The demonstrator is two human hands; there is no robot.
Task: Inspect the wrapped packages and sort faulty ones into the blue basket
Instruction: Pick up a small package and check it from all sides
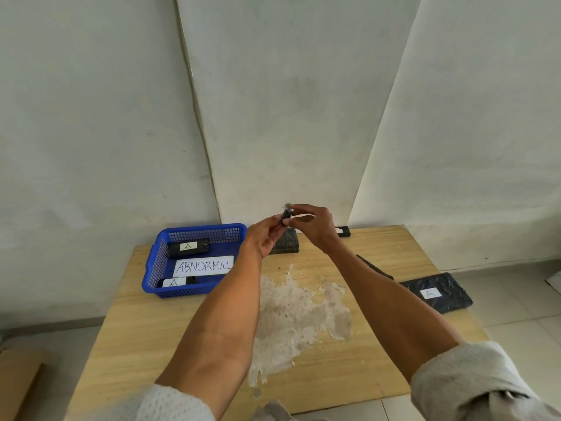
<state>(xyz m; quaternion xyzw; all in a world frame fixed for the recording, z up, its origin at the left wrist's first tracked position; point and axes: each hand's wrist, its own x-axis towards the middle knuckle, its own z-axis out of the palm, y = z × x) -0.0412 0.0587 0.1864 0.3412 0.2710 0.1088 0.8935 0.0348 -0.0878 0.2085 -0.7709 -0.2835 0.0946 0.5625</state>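
A small black wrapped package is held above the far part of the wooden table, pinched between my left hand and my right hand. Both hands grip it by the fingertips, and most of it is hidden by them. The blue basket stands at the table's far left with an "ABNORMAL" paper label inside. Two black packages marked "A" lie in it, one at the back and one at the front.
A dark wrapped package lies on the table just below my hands. Another labelled one sits at the far edge. A large black package marked "A" overhangs the right edge. A worn pale patch marks the table's middle.
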